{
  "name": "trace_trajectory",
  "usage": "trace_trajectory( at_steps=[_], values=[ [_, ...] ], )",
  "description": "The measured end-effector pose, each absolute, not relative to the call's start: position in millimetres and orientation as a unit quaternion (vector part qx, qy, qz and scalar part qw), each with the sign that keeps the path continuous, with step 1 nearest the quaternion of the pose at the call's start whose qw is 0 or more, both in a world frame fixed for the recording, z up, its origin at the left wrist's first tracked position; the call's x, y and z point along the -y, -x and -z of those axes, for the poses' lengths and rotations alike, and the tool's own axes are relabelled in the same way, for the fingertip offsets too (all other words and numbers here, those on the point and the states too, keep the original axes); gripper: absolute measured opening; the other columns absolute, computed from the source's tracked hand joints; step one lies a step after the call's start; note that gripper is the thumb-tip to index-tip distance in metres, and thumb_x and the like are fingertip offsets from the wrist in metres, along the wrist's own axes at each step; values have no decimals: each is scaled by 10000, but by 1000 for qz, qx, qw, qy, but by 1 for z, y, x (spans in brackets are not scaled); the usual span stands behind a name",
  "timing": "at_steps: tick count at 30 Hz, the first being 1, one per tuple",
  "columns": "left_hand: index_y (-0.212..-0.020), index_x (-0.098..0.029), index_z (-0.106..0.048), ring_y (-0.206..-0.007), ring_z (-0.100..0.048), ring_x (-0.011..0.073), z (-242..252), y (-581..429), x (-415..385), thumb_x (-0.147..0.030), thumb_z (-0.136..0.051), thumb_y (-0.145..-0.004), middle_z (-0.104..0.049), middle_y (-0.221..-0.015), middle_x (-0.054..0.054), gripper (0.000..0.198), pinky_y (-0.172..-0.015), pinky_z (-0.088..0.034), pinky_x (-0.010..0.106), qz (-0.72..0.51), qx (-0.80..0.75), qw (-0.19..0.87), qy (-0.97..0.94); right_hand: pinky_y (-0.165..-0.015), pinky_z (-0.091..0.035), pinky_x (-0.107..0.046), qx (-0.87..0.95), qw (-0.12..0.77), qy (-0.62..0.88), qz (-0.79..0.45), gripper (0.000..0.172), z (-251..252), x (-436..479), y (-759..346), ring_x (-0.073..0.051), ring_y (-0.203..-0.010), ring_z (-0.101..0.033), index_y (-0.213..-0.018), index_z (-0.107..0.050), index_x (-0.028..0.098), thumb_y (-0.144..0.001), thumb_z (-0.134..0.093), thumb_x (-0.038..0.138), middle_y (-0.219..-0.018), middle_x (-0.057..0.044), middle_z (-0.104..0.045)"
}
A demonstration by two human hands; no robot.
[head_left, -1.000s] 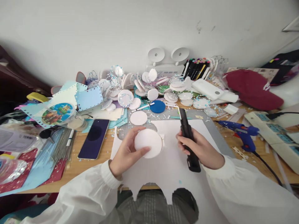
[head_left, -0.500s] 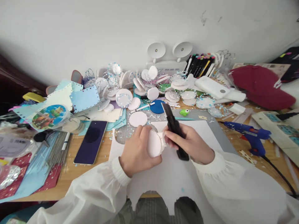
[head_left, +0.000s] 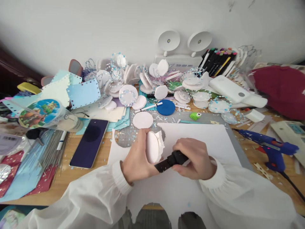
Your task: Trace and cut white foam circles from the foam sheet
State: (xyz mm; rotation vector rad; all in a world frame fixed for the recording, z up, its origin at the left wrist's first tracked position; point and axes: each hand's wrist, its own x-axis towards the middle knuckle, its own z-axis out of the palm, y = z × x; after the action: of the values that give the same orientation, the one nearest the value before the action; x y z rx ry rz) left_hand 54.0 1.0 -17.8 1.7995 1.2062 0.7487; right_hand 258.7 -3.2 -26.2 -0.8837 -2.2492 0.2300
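In my left hand is a round white disc, gripped at its left side between thumb and fingers. A strip of white paper with a ragged, notched edge stands along the disc's right rim. My right hand is wrapped round a black utility knife. Its dark blade points left and lies just below the disc, close to my left thumb; whether it touches is unclear. Beneath both hands lies a large white sheet with rounded cut-outs. Behind the left hand, a white paper oval rests on the grey mat.
A phone and a lidded cup are at left. Several white discs crowd the back, near a blue disc and a green punch. A blue glue gun with a cord lies at right.
My right hand has moved off the disc's paper rim and swung the knife from upright to pointing left, below the disc. The view has shifted slightly.
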Motion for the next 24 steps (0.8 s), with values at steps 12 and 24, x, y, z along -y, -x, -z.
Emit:
trace_trajectory(
  at_steps=[12,24],
  values=[
    [-1062,-183,-320,-683,-402,128,29,-56,-2,-235,-658,-551,-411,-814,-26,615,-597,-344,273,-277,-412,513,-700,-510,-319,-285,855,360,371,-53,421,30,5,-249,-145,-499,-437,-733,-502,188,-927,-374,538,-559,-20,-512],
    [-1044,-217,-329,-643,-392,124,34,-58,0,-147,-607,-546,-421,-777,-36,575,-567,-321,268,-309,-417,488,-702,-506,-335,-286,854,347,385,-31,431,30,6,-253,-140,-490,-452,-716,-537,180,-922,-396,532,-552,-28,-535]
  ],
)
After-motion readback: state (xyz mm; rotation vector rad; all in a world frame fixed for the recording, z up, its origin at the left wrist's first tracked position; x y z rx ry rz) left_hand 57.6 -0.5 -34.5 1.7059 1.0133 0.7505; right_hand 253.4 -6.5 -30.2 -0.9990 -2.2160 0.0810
